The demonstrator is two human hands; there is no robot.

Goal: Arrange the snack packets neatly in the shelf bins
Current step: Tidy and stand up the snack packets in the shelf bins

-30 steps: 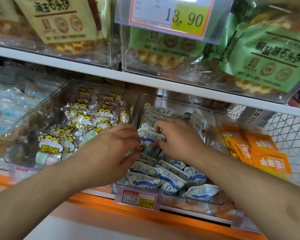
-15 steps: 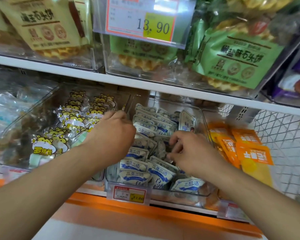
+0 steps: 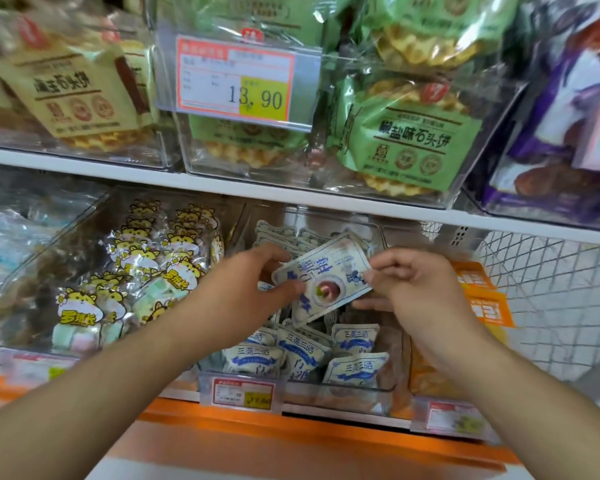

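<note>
A white-and-blue snack packet is held tilted above the middle clear bin on the lower shelf. My left hand pinches its left end between thumb and fingers. My right hand pinches its right end. Several more white-and-blue packets lie in the bin below, some upright at the front, others stacked toward the back.
To the left stands a clear bin of hamster-print packets; to the right, orange packets and a wire mesh panel. The upper shelf holds waffle bags and a 13.90 price tag. An orange shelf edge runs below.
Both hands have come up out of the bin's pile and now hold one packet between them, lifted above the others. The camera has moved closer and tipped up.
</note>
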